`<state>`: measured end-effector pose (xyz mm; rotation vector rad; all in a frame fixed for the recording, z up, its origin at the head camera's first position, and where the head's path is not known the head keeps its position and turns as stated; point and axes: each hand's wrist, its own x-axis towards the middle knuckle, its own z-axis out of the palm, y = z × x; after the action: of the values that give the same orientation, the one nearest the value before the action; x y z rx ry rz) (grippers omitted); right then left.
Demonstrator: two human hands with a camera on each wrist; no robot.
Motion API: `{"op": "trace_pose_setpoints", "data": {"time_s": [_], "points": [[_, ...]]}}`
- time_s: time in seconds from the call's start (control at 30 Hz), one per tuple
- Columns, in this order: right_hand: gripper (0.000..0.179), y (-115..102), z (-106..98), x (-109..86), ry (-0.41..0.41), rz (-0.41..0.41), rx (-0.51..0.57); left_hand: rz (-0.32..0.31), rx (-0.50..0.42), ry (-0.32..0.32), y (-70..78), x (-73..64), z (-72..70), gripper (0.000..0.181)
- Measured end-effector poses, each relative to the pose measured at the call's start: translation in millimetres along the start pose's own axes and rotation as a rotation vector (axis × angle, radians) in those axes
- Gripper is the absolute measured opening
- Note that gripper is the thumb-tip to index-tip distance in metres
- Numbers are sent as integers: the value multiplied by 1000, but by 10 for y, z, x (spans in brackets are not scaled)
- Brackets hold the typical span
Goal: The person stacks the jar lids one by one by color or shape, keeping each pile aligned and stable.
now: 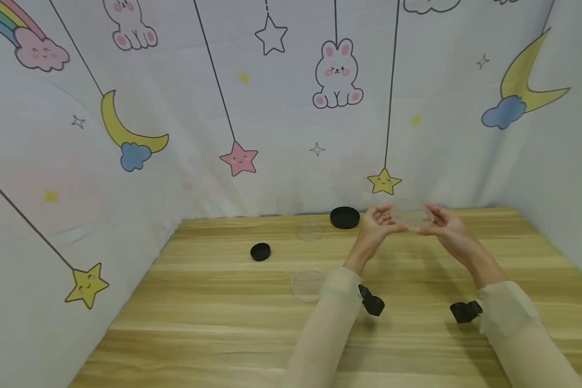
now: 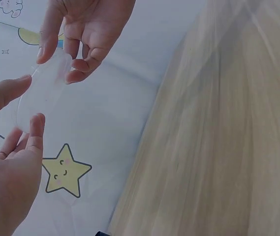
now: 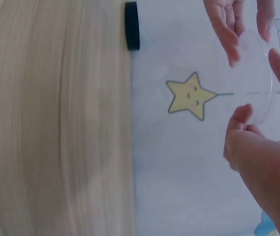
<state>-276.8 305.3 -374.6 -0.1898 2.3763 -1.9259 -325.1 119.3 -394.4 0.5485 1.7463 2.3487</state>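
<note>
Both hands hold up a clear, round, shallow plastic dish (image 1: pixel 411 216) above the far right part of the table. My left hand (image 1: pixel 375 227) grips its left edge, thumb on the near side and fingers curled behind. At the opposite edge my right hand (image 1: pixel 450 233) pinches the rim between thumb and fingers. In the left wrist view the transparent dish (image 2: pixel 44 91) is tilted between the two hands, its rim faintly visible. From the right wrist, the dish (image 3: pixel 253 78) shows a rounded edge against the printed cloth.
A large black round lid (image 1: pixel 344 217) lies at the table's back edge, left of the hands. Further left is a smaller black lid (image 1: pixel 260 251). Two clear round pieces, one far (image 1: pixel 309 230) and one nearer (image 1: pixel 306 284), lie on the wooden table (image 1: pixel 213 323). Printed cloth (image 1: pixel 291 118) hangs behind.
</note>
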Motion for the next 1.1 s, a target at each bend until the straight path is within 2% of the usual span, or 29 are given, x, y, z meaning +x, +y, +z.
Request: {"op": "trace_pose_setpoints", "data": {"time_s": [0.33, 0.47, 0.77, 1.1], "points": [[92, -196, 259, 16, -22, -22, 60, -3, -23, 21, 257, -101, -153, 60], [90, -239, 391, 41, -18, -38, 65, 6, -38, 26, 327, -154, -255, 60], [88, -307, 730, 95, -6, -66, 70, 37, -53, -11, 402, -337, -592, 58], [86, -393, 1223, 191, -14, -56, 147, 64, 4, -73, 630, -569, -1066, 60]]}}
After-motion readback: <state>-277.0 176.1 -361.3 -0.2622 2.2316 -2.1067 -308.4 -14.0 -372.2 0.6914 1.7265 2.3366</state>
